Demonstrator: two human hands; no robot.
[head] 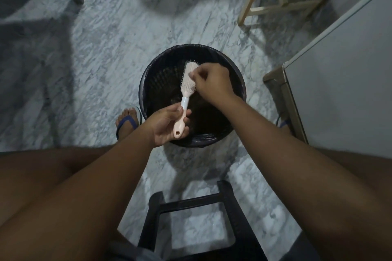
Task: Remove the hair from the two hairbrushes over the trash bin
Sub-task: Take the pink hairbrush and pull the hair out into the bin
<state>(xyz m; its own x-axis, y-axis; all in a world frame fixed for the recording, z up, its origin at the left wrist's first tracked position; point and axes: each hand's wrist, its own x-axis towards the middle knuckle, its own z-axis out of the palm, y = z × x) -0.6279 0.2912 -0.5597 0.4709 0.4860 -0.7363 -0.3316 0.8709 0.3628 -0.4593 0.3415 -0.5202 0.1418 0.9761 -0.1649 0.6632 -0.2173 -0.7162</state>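
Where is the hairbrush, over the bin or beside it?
Over it. The hairbrush shows against the dark inside of the trash bin; the left hand grips its handle, the right hand picks at its bristles.

light: dim, cool | shadows: soft, broad on floor point(106, 48) | trash bin point(157, 74) inside near black | edges: bowed (wide-angle), blurred

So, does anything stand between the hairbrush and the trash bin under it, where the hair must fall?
Nothing visible does. The left hand holds the hairbrush by its handle directly above the open trash bin, and the right hand pinches at its bristles.
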